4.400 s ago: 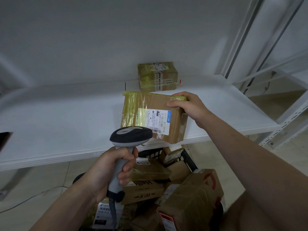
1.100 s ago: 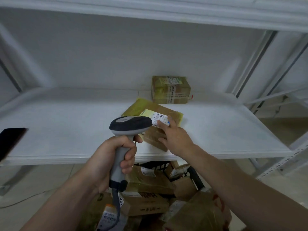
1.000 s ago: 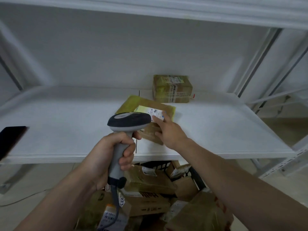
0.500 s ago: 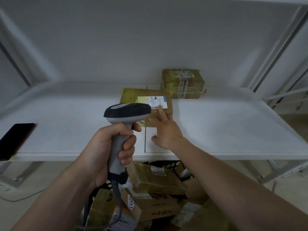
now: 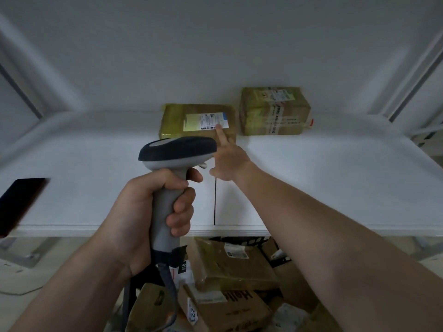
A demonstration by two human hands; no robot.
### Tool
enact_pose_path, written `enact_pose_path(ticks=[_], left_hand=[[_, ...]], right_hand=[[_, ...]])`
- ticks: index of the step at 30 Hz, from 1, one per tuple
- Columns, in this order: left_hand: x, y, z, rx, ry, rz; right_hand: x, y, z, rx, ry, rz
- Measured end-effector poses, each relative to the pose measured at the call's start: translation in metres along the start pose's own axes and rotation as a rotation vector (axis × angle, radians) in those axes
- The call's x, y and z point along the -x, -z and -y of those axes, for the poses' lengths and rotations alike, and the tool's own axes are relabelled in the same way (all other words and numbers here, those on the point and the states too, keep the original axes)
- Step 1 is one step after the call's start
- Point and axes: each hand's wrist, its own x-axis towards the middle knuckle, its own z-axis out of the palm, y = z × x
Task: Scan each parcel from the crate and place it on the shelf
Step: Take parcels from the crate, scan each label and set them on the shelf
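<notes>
Wrapped tight in the left hand (image 5: 146, 212), the grip holds the handle of a grey scanner (image 5: 176, 154), upright with its dark head pointing at the shelf (image 5: 335, 178). That white shelf carries two parcels at the back, close beside each other. The taller, taped parcel (image 5: 273, 111) stands to the right. The flatter parcel (image 5: 199, 121) lies label up, and the right hand (image 5: 229, 161) holds nothing (its forefinger touches the label's lower edge). Below the shelf, the crate's parcels (image 5: 230, 267) are heaped. A black phone (image 5: 20, 202) lies at the shelf's left edge.
</notes>
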Motion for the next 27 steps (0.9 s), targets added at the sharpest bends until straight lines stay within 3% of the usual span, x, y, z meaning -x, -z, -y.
enact_pose_path(ticks=[5, 12, 22, 27], left_hand=[[-0.014, 0.005, -0.002, 0.024, 0.009, -0.006], [-0.023, 0.012, -0.002, 0.044, 0.038, -0.05], [-0.017, 0.018, -0.002, 0.008, 0.034, -0.083], [-0.011, 0.014, 0.001, -0.121, 0.023, -0.143]], right_hand=[[-0.046, 0.002, -0.017, -0.079, -0.043, 0.034], [-0.077, 0.02, -0.038, -0.003, -0.087, 0.085], [-0.08, 0.025, -0.046, 0.015, -0.105, 0.082], [-0.046, 0.018, -0.029, -0.006, -0.087, 0.05]])
